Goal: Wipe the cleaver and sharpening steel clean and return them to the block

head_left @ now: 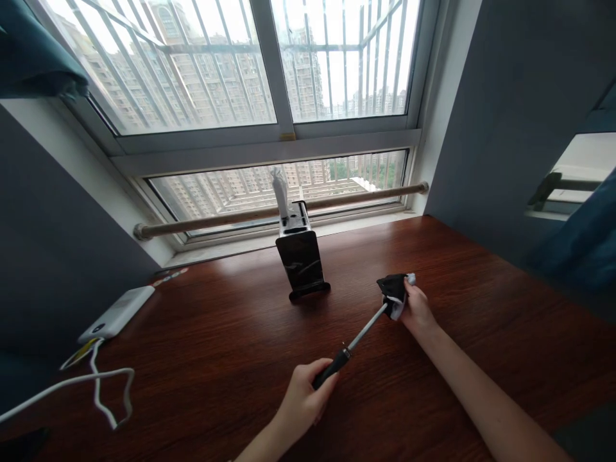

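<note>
My left hand (308, 394) is wrapped round the black handle of a honing steel (366, 328), whose grey rod slants up to the right. My right hand (418, 308) is closed on a black and white cloth (394, 289) bunched at the far end of the rod, hiding its tip. Beyond both hands a black knife block (301, 260) stands upright on the brown wooden table (231, 359). Slots show in its top, and something white and wrapped (280, 192) sticks up out of it.
A white power strip (117, 314) lies at the left edge of the table, with a white cable (99, 385) looping from it. Behind the table a horizontal rail (226, 219) crosses the window. Blue curtains (38, 51) hang at the sides.
</note>
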The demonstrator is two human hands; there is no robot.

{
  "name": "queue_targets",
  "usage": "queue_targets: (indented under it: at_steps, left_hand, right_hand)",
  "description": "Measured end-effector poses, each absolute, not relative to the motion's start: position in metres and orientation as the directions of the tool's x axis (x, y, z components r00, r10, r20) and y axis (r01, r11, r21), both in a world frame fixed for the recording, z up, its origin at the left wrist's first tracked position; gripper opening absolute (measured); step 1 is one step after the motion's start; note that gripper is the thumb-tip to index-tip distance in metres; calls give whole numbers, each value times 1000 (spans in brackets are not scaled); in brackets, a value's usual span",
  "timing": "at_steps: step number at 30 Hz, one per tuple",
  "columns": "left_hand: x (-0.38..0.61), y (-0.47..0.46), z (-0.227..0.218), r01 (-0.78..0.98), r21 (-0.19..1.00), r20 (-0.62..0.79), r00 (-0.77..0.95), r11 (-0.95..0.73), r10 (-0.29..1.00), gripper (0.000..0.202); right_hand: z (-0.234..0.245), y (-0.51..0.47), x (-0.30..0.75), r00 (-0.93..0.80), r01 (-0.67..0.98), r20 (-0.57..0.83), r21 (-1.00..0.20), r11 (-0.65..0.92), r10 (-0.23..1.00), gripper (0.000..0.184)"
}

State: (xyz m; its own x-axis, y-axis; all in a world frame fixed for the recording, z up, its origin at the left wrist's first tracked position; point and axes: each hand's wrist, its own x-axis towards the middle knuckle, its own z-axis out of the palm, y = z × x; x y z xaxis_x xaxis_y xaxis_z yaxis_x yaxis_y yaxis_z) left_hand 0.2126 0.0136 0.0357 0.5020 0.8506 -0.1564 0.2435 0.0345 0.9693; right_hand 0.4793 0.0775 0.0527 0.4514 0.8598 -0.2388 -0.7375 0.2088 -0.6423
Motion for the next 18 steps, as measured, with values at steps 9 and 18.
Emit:
queue_targets:
  at_steps: [9,18]
  left_hand:
    - [210,21,33,-10,842,-434,580,539,690,35]
    - [210,24,35,19,928,-337,474,373,814,39]
  right_hand:
    - [50,83,520,516,-782,-342,-563,268,786,26]
    - [52,79,504,397,-867,-374,-453,209,838,48]
